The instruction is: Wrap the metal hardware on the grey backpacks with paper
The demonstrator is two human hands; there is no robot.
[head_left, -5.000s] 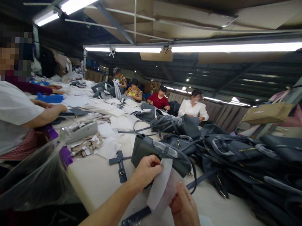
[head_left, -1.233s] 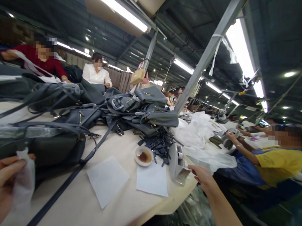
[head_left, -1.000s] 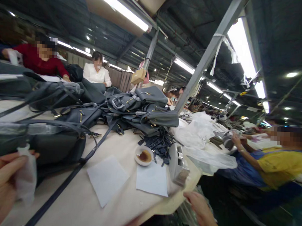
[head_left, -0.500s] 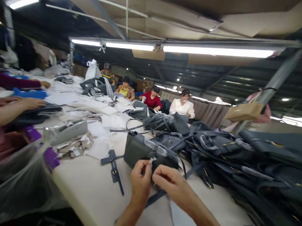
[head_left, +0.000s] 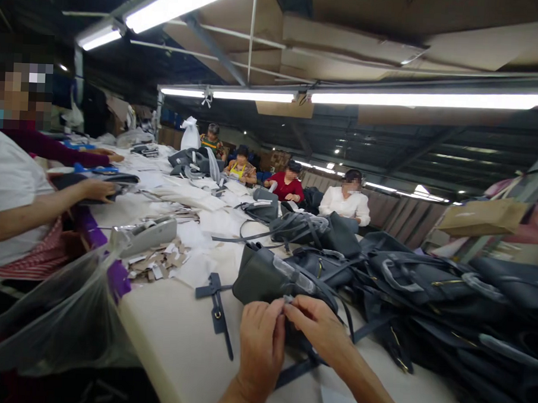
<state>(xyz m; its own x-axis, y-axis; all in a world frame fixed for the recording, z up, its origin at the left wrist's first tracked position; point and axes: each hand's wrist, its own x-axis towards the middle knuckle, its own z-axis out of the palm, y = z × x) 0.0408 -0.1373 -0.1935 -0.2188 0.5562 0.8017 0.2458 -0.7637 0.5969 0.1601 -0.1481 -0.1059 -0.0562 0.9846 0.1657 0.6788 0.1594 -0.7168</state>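
A dark handbag point(head_left: 257, 277) lies on the table in front of me, with clear plastic film point(head_left: 292, 274) along its upper part. At its near side, my left hand point(head_left: 263, 338) and my right hand point(head_left: 319, 328) meet with fingertips pinched. Between them shows a small, pale, see-through scrap of wrap point(head_left: 288, 298); its exact form is too small to tell. My hands partly hide the bag's near side. Left of the bag lies a dark strap piece with a gold-coloured ring point(head_left: 218, 313). Another dark strap point(head_left: 295, 372) passes beneath my wrists.
A large heap of dark bags point(head_left: 425, 291) fills the right side. At left are cardboard scraps point(head_left: 159, 261), a grey case-like object point(head_left: 154, 232) and a clear plastic bag point(head_left: 81, 318) hanging at the table edge. Co-workers sit across the table; a co-worker's hand point(head_left: 98, 189) works at left.
My view has swung left, bringing more of the co-worker at left into sight. My hands have drawn together, the right fingertips now meeting the left at the pale scrap.
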